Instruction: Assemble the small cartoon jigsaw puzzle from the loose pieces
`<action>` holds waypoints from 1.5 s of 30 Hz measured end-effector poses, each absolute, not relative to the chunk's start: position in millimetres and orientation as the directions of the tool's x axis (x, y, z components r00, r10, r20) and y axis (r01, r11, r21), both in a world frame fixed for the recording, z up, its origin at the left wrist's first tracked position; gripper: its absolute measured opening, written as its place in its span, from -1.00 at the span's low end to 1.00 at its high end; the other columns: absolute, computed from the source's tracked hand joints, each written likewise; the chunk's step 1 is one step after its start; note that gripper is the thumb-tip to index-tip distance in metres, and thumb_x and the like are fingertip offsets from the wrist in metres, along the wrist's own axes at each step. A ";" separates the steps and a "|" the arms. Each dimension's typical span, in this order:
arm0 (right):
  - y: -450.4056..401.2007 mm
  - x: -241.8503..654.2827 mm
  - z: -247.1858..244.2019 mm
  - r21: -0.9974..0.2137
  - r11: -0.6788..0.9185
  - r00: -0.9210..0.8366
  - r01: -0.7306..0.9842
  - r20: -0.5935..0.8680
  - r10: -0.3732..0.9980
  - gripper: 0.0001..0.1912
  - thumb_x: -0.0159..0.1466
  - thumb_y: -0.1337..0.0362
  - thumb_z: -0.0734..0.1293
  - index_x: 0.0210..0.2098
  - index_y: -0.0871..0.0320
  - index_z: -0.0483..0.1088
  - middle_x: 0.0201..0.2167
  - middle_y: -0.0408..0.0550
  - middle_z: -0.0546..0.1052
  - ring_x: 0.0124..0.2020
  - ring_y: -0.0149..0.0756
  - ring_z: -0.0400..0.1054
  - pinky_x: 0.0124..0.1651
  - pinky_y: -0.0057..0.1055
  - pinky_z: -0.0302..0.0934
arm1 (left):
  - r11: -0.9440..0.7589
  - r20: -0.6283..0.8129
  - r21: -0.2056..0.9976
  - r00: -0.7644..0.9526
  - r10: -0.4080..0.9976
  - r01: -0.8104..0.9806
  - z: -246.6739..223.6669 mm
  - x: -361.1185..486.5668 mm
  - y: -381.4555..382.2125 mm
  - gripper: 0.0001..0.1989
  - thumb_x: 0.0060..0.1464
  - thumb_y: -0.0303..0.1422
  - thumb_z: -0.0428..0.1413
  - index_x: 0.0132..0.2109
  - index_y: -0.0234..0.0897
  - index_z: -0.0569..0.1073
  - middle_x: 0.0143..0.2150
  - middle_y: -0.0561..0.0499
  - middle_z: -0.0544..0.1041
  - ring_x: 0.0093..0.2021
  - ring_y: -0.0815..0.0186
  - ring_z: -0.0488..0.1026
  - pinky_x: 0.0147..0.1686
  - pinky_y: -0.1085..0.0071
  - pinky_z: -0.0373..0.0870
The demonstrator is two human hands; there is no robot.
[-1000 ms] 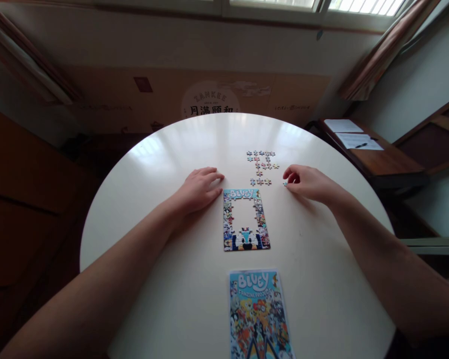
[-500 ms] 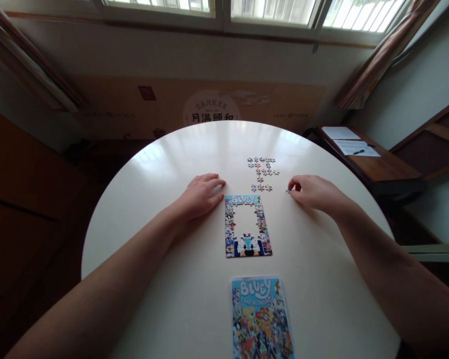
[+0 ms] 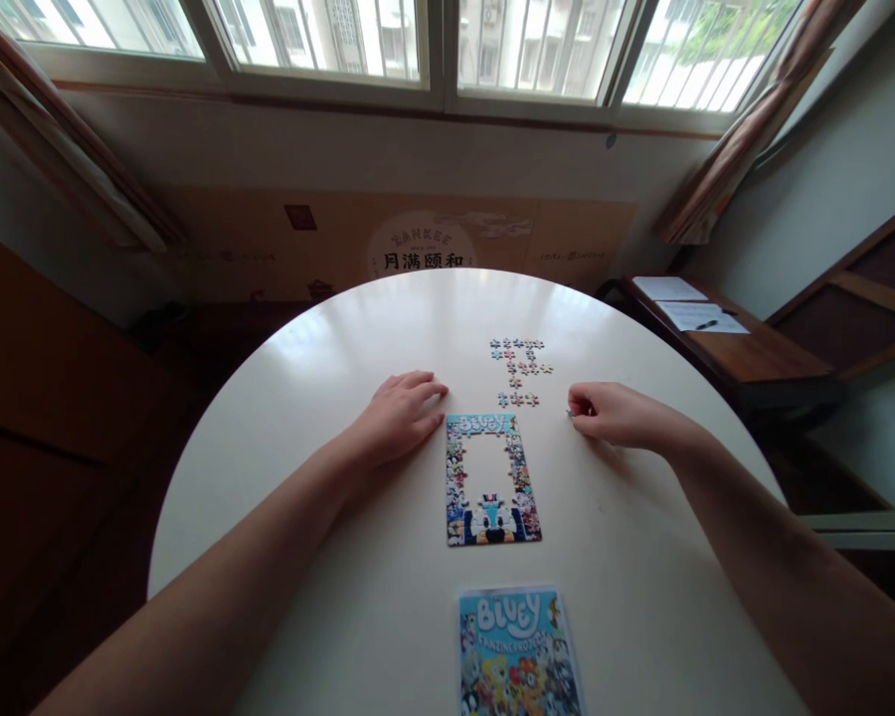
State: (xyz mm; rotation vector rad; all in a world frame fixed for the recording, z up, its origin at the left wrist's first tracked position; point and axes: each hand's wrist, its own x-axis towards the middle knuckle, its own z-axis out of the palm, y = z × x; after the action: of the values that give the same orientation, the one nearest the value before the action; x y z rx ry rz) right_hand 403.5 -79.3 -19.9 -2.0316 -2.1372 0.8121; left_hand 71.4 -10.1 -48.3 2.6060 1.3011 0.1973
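- Viewpoint tilted upward since the earlier frame, showing more window (image 3: pixel 328 40).
- Counter (image 3: pixel 388 617): round, white.
- Picture card (image 3: pixel 518 651): nearest the viewer.
- Puzzle (image 3: pixel 496 520): beyond the card, center unfilled.
- Left grip (image 3: pixel 404 413): open, beside the puzzle's upper left corner.
- Right grip (image 3: pixel 619 415): fingers curled closed.
- Loose pieces (image 3: pixel 523 368): beyond the puzzle.
- Single piece (image 3: pixel 570 413): pinched in the right grip.

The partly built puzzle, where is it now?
In the head view, the partly built puzzle lies near the middle of the table, right of the left hand and beyond the Bluey sheet.
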 end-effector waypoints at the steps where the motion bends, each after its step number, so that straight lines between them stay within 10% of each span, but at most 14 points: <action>1: -80.0 401.9 -19.3 -0.459 -0.018 -0.130 0.888 -0.289 0.949 -0.93 0.12 0.31 0.29 -0.44 0.11 0.26 -0.43 -0.07 0.46 -0.47 -0.33 0.29 -0.46 -0.39 0.11 | -0.580 0.017 0.256 0.597 0.802 0.773 -48.1 71.4 -10.1 -0.54 0.28 -0.18 -0.02 0.24 -0.22 0.42 0.37 -0.16 0.32 0.39 0.03 0.19 0.36 0.02 0.08; 18: -87.7 369.2 -27.9 -0.833 0.132 -0.182 0.538 0.038 0.983 -0.75 0.22 0.10 0.43 -0.26 0.16 0.53 -0.39 -0.03 0.58 -0.44 -0.36 0.39 -0.54 -0.48 0.23 | -0.576 0.174 0.426 0.562 0.809 0.698 -44.7 73.2 -17.7 -0.71 0.25 -0.27 0.09 0.06 -0.15 0.54 0.27 -0.13 0.44 0.27 0.02 0.33 0.24 -0.08 0.29; 36: -97.5 331.1 -46.3 -0.994 -0.029 -0.360 0.108 -0.066 0.931 -0.75 0.19 0.11 0.52 -0.22 0.11 0.56 -0.37 -0.10 0.57 -0.50 -0.46 0.37 -0.59 -0.57 0.26 | -0.809 0.395 0.513 0.758 0.518 0.286 -27.3 95.6 -52.1 -0.86 0.16 -0.34 0.26 -0.11 -0.15 0.61 -0.11 -0.04 0.61 -0.07 0.20 0.50 -0.05 0.20 0.49; 40: -99.4 328.7 -44.3 -0.989 -0.005 -0.337 0.147 -0.055 0.940 -0.72 0.21 0.07 0.49 -0.20 0.12 0.52 -0.35 -0.09 0.54 -0.48 -0.44 0.35 -0.58 -0.54 0.26 | -0.818 0.381 0.468 0.759 0.529 0.335 -26.6 95.7 -52.3 -0.89 0.19 -0.32 0.24 -0.13 -0.14 0.61 -0.12 -0.03 0.61 -0.07 0.19 0.49 -0.06 0.20 0.48; 45: -97.1 331.0 -48.7 -0.801 0.406 -0.286 0.440 0.304 0.909 -0.87 0.29 0.21 0.41 -0.19 0.07 0.54 -0.23 -0.03 0.55 -0.27 -0.29 0.42 -0.30 -0.35 0.38 | -0.764 0.360 0.456 0.691 0.627 0.456 -30.6 93.2 -44.8 -0.91 0.15 -0.31 0.26 -0.18 -0.15 0.62 -0.13 -0.04 0.62 -0.07 0.16 0.48 -0.04 0.15 0.45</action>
State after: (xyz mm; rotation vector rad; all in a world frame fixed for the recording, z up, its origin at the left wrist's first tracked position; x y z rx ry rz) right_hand 331.0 -97.1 -48.7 -1.1542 -1.8898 0.7662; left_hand 93.2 -44.8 -30.6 2.5718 0.8518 0.7251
